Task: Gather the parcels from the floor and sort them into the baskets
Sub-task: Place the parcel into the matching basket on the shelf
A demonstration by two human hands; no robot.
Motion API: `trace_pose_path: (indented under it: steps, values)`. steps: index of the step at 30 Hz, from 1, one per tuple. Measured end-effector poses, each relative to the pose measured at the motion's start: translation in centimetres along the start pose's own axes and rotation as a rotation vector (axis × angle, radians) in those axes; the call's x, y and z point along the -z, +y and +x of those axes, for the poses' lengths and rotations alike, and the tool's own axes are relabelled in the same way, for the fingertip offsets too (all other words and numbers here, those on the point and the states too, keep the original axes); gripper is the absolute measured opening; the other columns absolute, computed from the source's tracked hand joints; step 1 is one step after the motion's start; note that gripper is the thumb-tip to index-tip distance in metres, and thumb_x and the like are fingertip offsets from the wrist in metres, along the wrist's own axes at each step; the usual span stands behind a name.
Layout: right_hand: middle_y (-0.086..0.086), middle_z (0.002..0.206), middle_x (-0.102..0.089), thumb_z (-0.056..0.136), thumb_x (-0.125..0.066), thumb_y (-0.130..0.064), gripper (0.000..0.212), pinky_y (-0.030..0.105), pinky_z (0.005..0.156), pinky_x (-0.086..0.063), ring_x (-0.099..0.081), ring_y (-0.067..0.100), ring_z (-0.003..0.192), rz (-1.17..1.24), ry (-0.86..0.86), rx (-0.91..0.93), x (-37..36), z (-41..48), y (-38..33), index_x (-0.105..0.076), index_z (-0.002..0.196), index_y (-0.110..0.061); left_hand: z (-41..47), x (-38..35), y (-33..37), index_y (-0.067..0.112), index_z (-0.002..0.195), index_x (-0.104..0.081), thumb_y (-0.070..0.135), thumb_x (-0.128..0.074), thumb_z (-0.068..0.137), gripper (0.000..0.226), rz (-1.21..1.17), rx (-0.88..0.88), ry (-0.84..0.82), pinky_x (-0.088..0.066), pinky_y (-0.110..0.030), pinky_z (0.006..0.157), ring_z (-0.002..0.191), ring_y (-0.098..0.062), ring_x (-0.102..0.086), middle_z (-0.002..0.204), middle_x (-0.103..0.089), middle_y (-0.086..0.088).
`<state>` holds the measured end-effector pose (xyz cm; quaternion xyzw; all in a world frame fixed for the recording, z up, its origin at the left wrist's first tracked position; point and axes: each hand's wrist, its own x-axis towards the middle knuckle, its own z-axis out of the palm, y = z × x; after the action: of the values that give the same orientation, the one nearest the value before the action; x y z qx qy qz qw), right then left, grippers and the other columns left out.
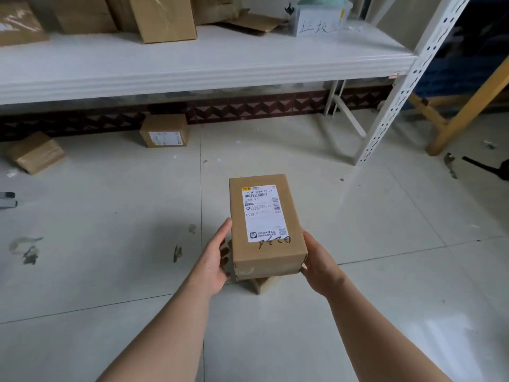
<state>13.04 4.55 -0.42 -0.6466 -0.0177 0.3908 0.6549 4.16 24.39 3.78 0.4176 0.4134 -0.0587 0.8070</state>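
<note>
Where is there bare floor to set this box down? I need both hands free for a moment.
Bare tiles lie right of the held box, out toward the rack post, and in front between the forearms. Left is busier: stains, markers, two parcels under the shelf.

Three floor-level parcels (267, 224) (164, 130) (34, 153), two hands (213, 260) (321, 264), one shelf (192, 67).

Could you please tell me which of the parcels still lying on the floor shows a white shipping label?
The small box under the shelf, by the patterned skirting, shows one. The box at far left shows only plain cardboard.
</note>
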Motion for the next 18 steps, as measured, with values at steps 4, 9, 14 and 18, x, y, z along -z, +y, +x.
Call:
trace_pose_path:
  steps: [4,9,14,18]
  values:
    - [-0.006,0.117,-0.069,0.095,-0.041,-0.058,0.048,0.056,0.114,-0.026,-0.048,0.026,0.131,0.139,-0.003,-0.037,-0.1,0.8,1.0,-0.058,0.129,-0.029,1.6,1.2,-2.2,0.024,0.135,-0.056,0.081,-0.076,0.036,0.116,0.008,0.118,-0.033,-0.041,-0.045,0.105,0.116,-0.028,-0.062,0.121,-0.068,-0.007]
    - [0.006,0.136,-0.06,0.106,-0.018,-0.041,0.048,0.055,0.11,-0.033,-0.051,0.028,0.13,0.12,-0.073,0.063,-0.9,1.8,1.7,-0.053,0.136,-0.027,2.3,1.0,-4.0,0.031,0.15,-0.03,0.095,-0.058,0.028,0.141,0.123,0.192,-0.074,0.007,-0.056,0.115,0.146,-0.019,-0.024,0.153,-0.038,0.001]
    - [0.004,0.126,-0.066,0.108,-0.021,-0.032,0.044,0.045,0.095,-0.043,-0.059,0.025,0.118,0.143,-0.051,0.057,-1.0,2.6,2.3,-0.059,0.13,-0.028,2.7,0.6,-4.5,0.039,0.127,-0.058,0.089,-0.037,0.065,0.082,0.105,0.14,-0.077,0.005,-0.053,0.118,0.142,-0.019,-0.032,0.142,-0.052,0.007]
    - [0.004,0.124,-0.067,0.108,-0.019,-0.028,0.045,0.04,0.088,-0.046,-0.062,0.021,0.111,0.148,-0.087,0.036,-1.2,3.2,2.3,-0.059,0.129,-0.027,3.3,0.7,-5.0,0.039,0.098,-0.072,0.072,-0.022,0.087,0.061,0.106,0.087,-0.079,-0.027,-0.044,0.104,0.12,-0.018,-0.054,0.106,-0.074,0.01]
